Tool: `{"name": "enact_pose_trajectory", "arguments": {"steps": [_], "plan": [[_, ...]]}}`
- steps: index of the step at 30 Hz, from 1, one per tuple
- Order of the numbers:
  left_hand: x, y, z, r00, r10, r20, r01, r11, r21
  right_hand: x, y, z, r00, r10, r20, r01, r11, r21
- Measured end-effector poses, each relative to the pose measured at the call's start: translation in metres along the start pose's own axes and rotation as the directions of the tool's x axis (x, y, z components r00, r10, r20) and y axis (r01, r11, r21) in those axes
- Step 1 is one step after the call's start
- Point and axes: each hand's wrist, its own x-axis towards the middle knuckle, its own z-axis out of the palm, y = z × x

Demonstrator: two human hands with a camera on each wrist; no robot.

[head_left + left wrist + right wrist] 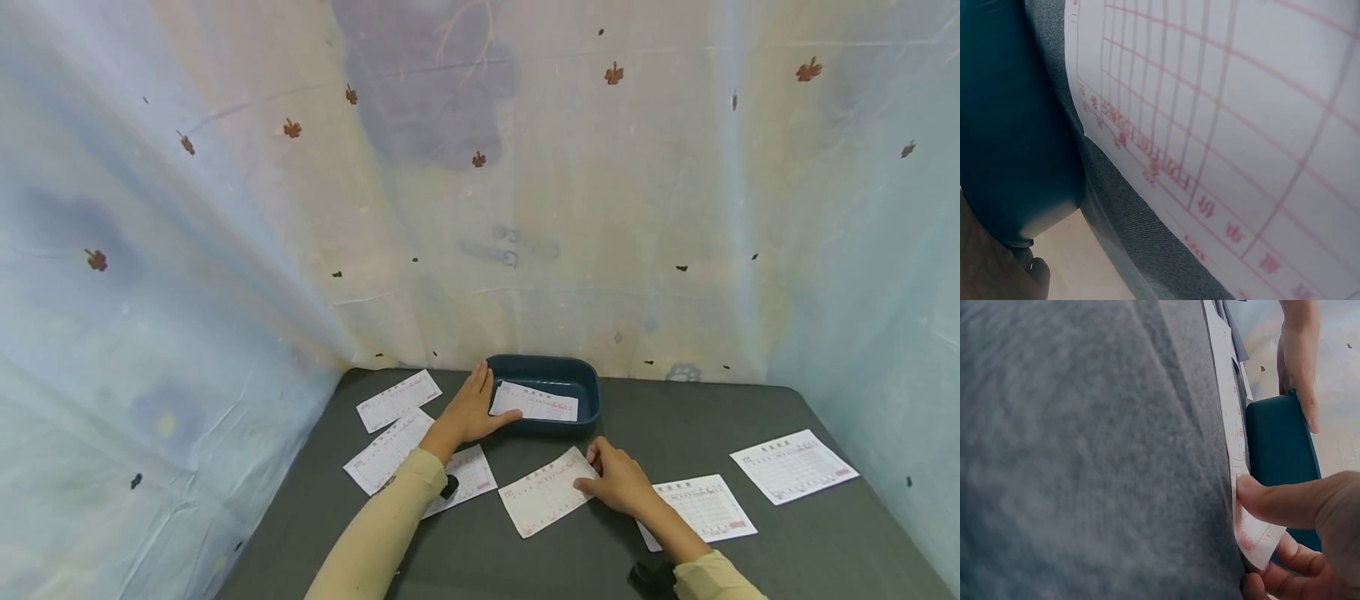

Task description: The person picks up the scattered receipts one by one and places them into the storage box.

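Head view showed the right hand (621, 481) pinching the right edge of a paper slip (542, 497) between thumb and fingers, just in front of the blue basin (590, 396) on the dark surface (468, 575); the left hand (470, 410) lay, fingers extended, against the basin's rim. Too tight a pinch might have creased the paper; a push might have slid the basin. Red printed characters heading the ruled grid were too blurred to read.

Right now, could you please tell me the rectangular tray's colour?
The rectangular tray is dark teal blue, best seen in the head view.
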Motion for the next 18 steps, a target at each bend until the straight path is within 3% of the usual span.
{"name": "enact_pose_trajectory", "arguments": {"steps": [9,18], "plan": [[0.0014,0.0007,0.0007,1.000,-0.003,0.001,0.003,1.000,0.007,-0.0015,-0.0012,-0.0027,1.000,-0.005,-0.003,0.005,0.997,0.076],[0.0017,-0.0005,0.0020,1.000,-0.005,0.006,0.005,1.000,0.011,0.0007,0.0027,-0.0077,0.999,-0.037,0.010,0.036,0.995,0.089]]}}
